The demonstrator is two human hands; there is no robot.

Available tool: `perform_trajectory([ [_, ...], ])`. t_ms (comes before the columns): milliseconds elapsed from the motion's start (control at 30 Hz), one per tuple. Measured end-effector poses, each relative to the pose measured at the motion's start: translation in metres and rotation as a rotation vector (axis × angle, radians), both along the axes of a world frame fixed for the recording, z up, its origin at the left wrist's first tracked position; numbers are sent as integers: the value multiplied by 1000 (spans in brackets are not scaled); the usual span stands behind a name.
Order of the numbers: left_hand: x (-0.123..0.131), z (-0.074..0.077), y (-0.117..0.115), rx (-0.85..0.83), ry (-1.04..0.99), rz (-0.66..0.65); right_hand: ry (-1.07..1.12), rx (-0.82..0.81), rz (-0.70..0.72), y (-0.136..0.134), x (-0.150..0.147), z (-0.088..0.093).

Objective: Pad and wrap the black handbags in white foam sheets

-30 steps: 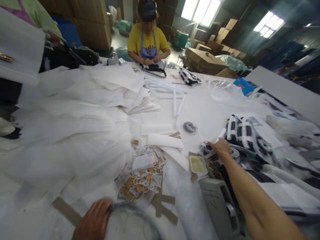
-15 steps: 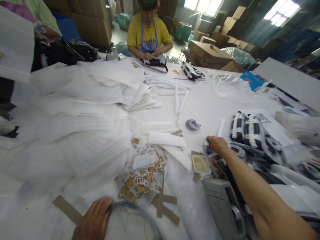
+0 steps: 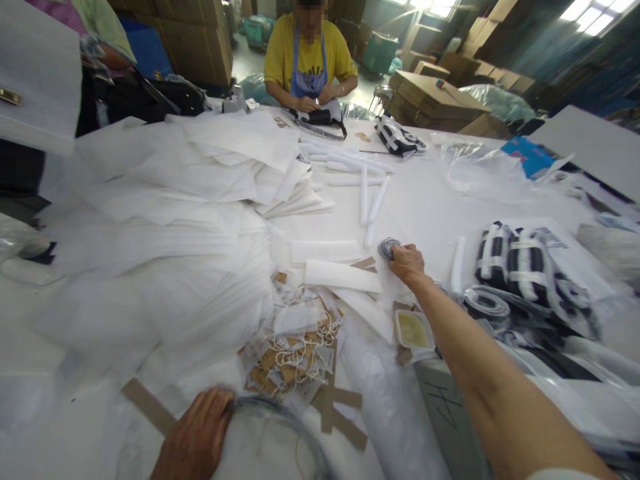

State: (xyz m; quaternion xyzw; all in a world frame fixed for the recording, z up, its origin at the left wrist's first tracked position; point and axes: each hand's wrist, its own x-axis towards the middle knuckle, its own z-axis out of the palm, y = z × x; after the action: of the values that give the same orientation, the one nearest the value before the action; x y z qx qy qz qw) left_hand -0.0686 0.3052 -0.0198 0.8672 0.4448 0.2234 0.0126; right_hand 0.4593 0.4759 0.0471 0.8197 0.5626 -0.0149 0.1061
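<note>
My left hand (image 3: 195,433), low in the view, is closed on one end of a curved grey strap (image 3: 285,410). The strap bows to the right and runs off the bottom edge. Farther out, my right hand (image 3: 407,261) has its fingers on the right side of a small coil of grey cord (image 3: 387,247), which rests on the table. Its fingertips are partly hidden. Between the hands lies a heap of brown and white tags with white strings (image 3: 295,353). Flat white foam strips (image 3: 343,277) lie left of my right hand.
White foam sheets (image 3: 175,247) spread over the left side. A tub of yellowish paste (image 3: 414,329) and a grey box (image 3: 447,407) stand by my right forearm. Black-and-white wrapped bundles (image 3: 527,263) lie at right. A co-worker in yellow (image 3: 310,63) handles a black item across the table.
My right hand has moved left and away from me, from a dark item near the tub to the grey coil. My left hand keeps the strap. The view has shifted slightly.
</note>
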Motion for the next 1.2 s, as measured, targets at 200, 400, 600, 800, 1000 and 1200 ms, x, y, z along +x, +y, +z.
perform_trajectory([
  [200,2,-3,-2,-86,13,17,41,268,-42,-26,-28,48],
  [400,15,13,-4,-370,46,85,575,348,187,-136,-169,114],
  [600,5,41,3,-625,-71,27,727,113,469,-250,-332,77],
  [800,-30,53,-21,-635,-177,57,806,-15,352,-268,-346,40],
  [1000,-33,51,-29,-644,-224,95,709,-4,480,-242,-339,63],
  [1200,-31,51,-20,-662,-200,82,511,-274,386,-235,-395,35],
])
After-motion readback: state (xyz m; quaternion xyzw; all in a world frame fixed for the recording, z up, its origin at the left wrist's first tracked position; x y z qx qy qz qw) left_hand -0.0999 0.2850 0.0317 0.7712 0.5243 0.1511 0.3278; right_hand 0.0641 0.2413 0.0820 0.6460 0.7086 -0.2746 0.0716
